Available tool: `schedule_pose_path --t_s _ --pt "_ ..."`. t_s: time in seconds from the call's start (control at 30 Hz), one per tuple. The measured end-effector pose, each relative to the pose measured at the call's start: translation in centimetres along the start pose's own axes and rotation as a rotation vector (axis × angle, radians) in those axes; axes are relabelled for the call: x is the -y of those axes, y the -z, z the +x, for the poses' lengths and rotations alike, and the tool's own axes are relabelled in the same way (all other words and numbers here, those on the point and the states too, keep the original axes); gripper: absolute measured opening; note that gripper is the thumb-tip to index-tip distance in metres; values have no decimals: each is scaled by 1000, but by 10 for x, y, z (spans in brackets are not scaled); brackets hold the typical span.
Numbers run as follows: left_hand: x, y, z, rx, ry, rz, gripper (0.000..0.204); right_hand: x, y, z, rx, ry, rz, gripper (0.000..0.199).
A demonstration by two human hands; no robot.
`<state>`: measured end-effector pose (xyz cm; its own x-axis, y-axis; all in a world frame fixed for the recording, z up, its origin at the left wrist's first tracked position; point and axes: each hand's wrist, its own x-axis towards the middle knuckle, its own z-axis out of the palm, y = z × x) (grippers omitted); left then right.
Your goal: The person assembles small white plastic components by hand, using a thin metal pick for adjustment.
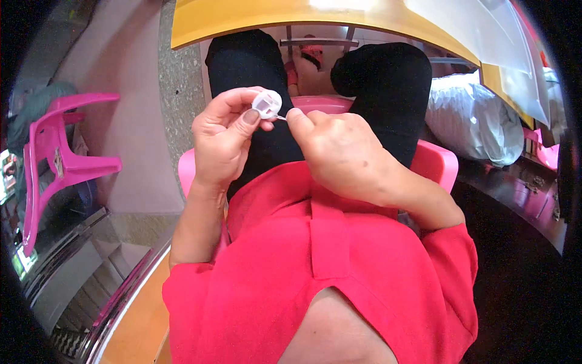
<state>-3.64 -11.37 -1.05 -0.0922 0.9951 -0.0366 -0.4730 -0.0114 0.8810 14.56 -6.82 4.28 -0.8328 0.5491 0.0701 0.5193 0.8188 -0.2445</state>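
Note:
My left hand (pixel 223 136) pinches a small round white plastic part (pixel 267 104) between thumb and fingers, held above my lap. My right hand (pixel 339 151) comes in from the right with its fingertips closed on a tiny thin piece (pixel 282 117) that touches the lower edge of the white part. Both hands meet in front of my black trousers (pixel 254 67). I sit on a pink plastic stool (pixel 433 164) and wear a red shirt (pixel 315 261).
A yellow table edge (pixel 254 18) curves across the top. A white plastic bag (pixel 473 115) lies to the right under the table. Another pink stool (pixel 60 158) stands at the left on the floor.

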Motion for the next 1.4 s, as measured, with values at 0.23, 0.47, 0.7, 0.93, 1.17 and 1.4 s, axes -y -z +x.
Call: schedule_pose_path --t_s 0.23,0.47,0.7,0.93,1.17,1.4 --pt "3 -1 0 60 8 -86 21 -3 3 -7 -55 -141 308 12" --pt "5 -3 0 85 34 -54 22 -9 3 -3 5 -156 390 15" --pt "6 -6 -2 37 11 96 22 -13 2 7 129 -224 413 18" --pt "3 -8 -1 11 205 -21 21 -30 4 8 263 -138 485 7" --pt "4 -7 0 -55 267 4 23 -26 10 4 155 -121 345 11" --pt "6 -8 4 -27 237 204 21 -30 13 11 264 -56 301 12"
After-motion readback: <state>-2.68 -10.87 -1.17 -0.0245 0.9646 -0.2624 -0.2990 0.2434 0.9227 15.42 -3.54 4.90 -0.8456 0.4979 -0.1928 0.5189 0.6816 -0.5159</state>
